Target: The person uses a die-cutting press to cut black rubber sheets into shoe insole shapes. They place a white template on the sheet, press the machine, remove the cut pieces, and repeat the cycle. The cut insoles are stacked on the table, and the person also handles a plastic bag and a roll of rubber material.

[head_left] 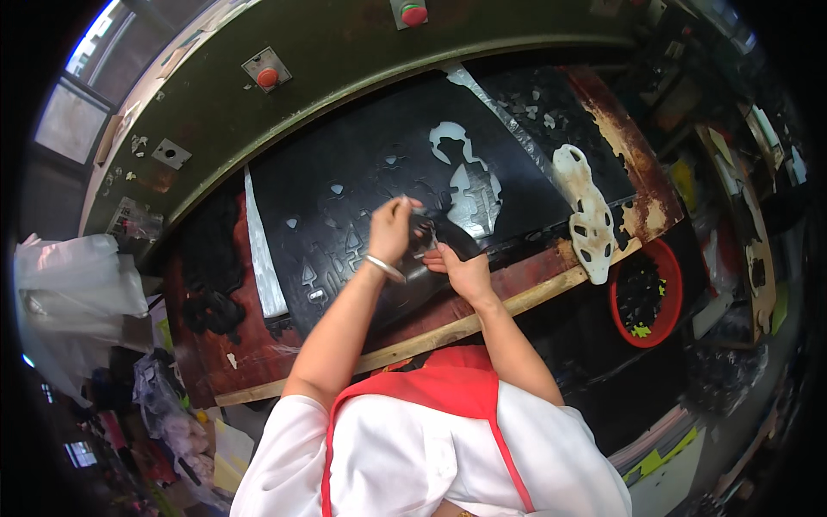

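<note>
A large black sheet (323, 185) with several cut-out holes and slots lies over the worktable. A sole-shaped opening in it shows a pale, shiny surface (475, 205). At the near edge of the sheet, my left hand (391, 231), with a bracelet on its wrist, is closed with its fingertips pinched on a black cut piece (455, 238). My right hand (463, 270) grips the same piece from the other side, thumb on top. The piece is bent up between both hands, and its outline is partly hidden by my fingers.
A cream sole-shaped template (579, 185) with holes lies at the table's right. A red basin (679, 297) with black and yellow scraps stands below it. Behind the table runs a green machine beam (336, 59) with red buttons (268, 78). Clear plastic bags (82, 280) hang left.
</note>
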A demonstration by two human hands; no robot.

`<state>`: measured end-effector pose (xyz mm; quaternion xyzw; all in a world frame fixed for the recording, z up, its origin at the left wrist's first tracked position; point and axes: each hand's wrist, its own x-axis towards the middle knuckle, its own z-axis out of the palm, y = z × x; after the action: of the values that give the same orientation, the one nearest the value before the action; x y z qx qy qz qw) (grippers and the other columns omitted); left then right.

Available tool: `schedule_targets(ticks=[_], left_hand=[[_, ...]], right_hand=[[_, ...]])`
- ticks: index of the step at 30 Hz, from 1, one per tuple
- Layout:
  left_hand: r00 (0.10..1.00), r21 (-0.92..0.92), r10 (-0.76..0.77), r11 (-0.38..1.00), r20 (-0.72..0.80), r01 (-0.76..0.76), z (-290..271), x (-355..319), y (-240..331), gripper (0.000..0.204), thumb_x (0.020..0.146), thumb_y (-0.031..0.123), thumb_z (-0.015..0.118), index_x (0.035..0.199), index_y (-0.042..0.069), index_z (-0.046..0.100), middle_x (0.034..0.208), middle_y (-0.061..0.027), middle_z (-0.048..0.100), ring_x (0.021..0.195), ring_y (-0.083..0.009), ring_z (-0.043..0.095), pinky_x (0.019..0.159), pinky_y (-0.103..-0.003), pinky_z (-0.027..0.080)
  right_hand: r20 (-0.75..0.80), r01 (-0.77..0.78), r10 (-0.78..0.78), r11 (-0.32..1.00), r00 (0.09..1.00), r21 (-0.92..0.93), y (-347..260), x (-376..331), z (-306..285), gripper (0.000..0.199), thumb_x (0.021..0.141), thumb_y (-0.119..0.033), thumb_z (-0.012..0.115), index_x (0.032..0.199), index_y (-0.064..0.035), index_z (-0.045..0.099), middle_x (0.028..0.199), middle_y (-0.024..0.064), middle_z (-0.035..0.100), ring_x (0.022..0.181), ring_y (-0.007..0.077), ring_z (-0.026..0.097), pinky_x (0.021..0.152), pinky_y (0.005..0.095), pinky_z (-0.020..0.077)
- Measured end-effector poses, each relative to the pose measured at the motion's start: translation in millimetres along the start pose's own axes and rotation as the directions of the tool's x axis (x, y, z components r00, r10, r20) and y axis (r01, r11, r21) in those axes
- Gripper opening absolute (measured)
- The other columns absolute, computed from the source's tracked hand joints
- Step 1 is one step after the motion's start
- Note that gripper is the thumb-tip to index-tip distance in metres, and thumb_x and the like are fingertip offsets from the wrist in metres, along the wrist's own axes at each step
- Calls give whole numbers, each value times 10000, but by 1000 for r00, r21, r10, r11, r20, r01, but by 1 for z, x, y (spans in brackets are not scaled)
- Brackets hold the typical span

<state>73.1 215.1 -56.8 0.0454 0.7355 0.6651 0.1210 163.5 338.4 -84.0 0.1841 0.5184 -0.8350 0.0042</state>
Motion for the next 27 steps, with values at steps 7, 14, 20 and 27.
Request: schedule_targets(ticks=[7, 14, 20, 27], left_hand=[[791, -117, 299, 900, -534, -419, -155, 90, 170, 300, 1008, 233, 492, 991, -32, 632, 783, -90, 638, 581, -136, 545, 541, -269, 470], [848, 142, 473, 881, -239, -451, -236, 72, 241, 376, 1003, 290, 517, 1080, -62, 628, 846, -73, 675, 633, -88, 583, 568, -209, 472], [847, 623, 518, 703, -118, -343, -146, 3, 171, 220, 922, 199, 584, 975, 5, 673, 856, -76, 657, 704, -177, 629, 671, -300, 506], [829, 676, 471, 508, 302, -534, -41, -108, 2, 284, 801, 110, 711, 1077, 59, 668, 906, -123, 556, 822, -291, 579, 738, -374, 482]], right_hand=[[-136, -17, 13, 999, 991, -31, 14, 1, -10, 133, 946, -35, 549, 1013, 79, 540, 900, 177, 651, 769, 250, 688, 697, 339, 607], [-79, 18, -20, 1000, 997, -18, 12, -13, -23, 93, 918, -62, 611, 955, 22, 594, 923, 125, 658, 793, 216, 700, 658, 278, 554], [205, -360, 307, 876, 929, 322, 19, -43, -14, 392, 909, -176, 608, 1264, -27, 530, 1228, 140, 570, 1175, 288, 547, 926, 514, 487], [306, -443, 323, 704, 896, 555, 35, -55, 15, 297, 941, -114, 585, 1232, -68, 545, 1191, 73, 591, 1124, 219, 560, 960, 450, 451]])
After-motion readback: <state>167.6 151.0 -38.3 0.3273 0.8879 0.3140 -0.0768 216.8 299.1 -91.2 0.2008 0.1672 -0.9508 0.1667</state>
